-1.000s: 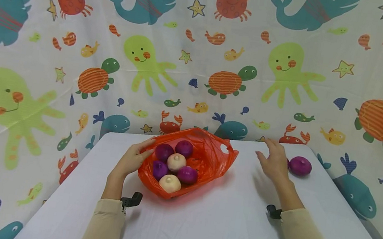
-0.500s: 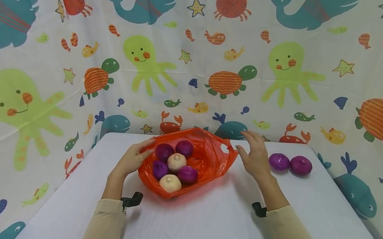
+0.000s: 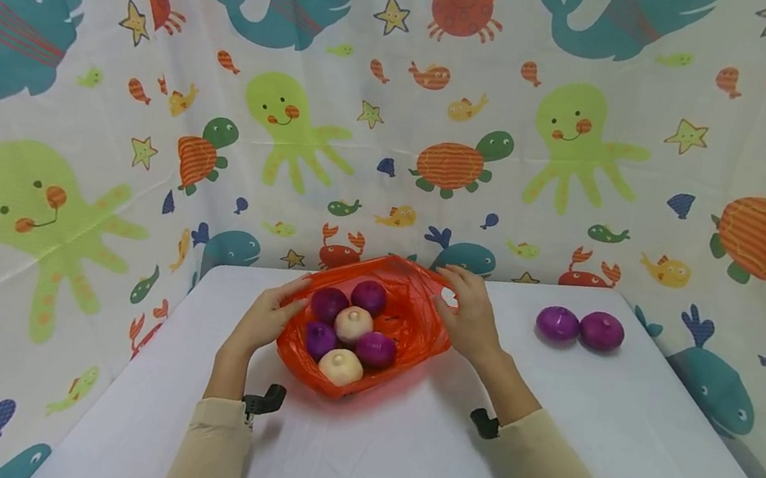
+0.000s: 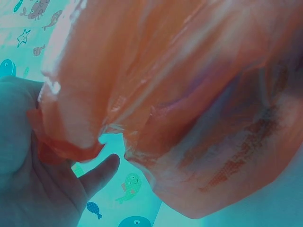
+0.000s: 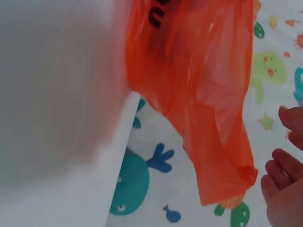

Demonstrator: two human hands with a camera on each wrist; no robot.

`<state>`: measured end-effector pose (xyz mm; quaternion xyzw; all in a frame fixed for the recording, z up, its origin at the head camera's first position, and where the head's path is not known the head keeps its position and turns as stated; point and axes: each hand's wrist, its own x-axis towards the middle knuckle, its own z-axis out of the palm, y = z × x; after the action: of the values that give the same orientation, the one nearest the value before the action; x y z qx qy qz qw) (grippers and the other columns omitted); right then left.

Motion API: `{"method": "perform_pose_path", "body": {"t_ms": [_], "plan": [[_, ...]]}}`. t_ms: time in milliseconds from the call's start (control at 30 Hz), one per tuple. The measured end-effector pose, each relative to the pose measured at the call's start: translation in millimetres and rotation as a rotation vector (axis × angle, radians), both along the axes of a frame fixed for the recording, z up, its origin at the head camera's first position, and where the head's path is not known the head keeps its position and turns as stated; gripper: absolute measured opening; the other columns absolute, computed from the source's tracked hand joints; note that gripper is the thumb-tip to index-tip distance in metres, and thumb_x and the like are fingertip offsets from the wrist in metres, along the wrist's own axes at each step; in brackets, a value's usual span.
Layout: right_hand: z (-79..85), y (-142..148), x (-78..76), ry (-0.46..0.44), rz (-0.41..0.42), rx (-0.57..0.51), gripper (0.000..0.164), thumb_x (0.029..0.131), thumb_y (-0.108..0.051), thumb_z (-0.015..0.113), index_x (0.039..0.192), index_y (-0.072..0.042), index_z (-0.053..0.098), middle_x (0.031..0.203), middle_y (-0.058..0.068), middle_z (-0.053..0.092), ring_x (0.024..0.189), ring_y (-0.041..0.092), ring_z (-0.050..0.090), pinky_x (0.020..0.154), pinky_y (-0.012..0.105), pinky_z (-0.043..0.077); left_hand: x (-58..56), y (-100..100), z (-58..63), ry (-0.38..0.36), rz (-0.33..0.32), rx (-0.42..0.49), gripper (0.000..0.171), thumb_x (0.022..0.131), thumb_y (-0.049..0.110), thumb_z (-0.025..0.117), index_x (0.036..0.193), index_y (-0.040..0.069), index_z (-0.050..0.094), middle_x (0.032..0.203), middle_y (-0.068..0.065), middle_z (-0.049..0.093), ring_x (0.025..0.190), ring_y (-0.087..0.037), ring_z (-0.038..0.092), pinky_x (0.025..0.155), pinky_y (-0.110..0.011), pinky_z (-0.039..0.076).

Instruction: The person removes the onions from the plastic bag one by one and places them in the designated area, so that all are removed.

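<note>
A red plastic bag [image 3: 420,323] lies with its mouth wide, tilted toward me. Inside are several purple onions [image 3: 375,350] and two white onions [image 3: 340,367]. At the bag's left side my left hand [image 3: 263,317] holds the rim; up close in the left wrist view, the bag's handle [image 4: 71,142] lies in that hand [image 4: 52,189], thumb extended. My right hand [image 3: 470,321], fingers slightly bent and spread, overlaps the right handle in the head view. The right wrist view shows a gap between those fingers [image 5: 279,170] and the bag [image 5: 213,113].
Two more purple onions, one left [image 3: 557,325] and one right [image 3: 601,332], sit together at the back right of the white table [image 3: 383,467]. Behind it hangs a curtain [image 3: 391,54] printed with sea animals. Each wrist wears a small black camera, the right one [image 3: 484,423] included.
My right hand has moved left from beside the two purple onions to the bag's right handle, uncovering the onion it hid. The left hand and bag stay put.
</note>
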<state>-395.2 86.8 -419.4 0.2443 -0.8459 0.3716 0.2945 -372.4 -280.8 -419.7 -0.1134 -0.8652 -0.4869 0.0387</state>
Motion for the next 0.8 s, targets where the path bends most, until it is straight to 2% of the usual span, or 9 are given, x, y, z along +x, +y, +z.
{"method": "perform_pose_path", "body": {"t_ms": [233,500,800], "plan": [[-6.5,-20.9,7.2,-0.075,0.053,0.046,0.052,0.091,-0.015,0.080,0.139,-0.007,0.064,0.146,0.016,0.059,0.137,0.035,0.052,0.108,0.053,0.053,1.0,-0.5,1.8,-0.018,0.017,-0.005,0.051,0.107,0.024,0.054,0.158,0.022,0.047,0.167,-0.002,0.040,0.154,-0.037,0.037,0.112,-0.053,0.047],[-10.4,-42.5,11.8,-0.084,0.108,0.085,0.052,0.090,-0.017,0.080,0.139,-0.007,0.065,0.145,0.015,0.060,0.138,0.034,0.051,0.110,0.053,0.052,-0.3,-1.3,1.1,-0.005,0.006,-0.009,0.051,0.108,0.025,0.054,0.158,0.021,0.047,0.167,-0.001,0.040,0.155,-0.035,0.035,0.114,-0.053,0.045],[-19.6,-61.4,17.3,-0.242,0.143,0.184,0.056,0.093,-0.024,0.079,0.145,-0.015,0.061,0.147,0.007,0.058,0.141,0.029,0.049,0.113,0.049,0.050,-2.0,-1.7,-0.4,-0.005,0.003,-0.007,0.052,0.107,0.027,0.055,0.158,0.022,0.047,0.167,0.000,0.040,0.155,-0.035,0.035,0.116,-0.053,0.043]]}}
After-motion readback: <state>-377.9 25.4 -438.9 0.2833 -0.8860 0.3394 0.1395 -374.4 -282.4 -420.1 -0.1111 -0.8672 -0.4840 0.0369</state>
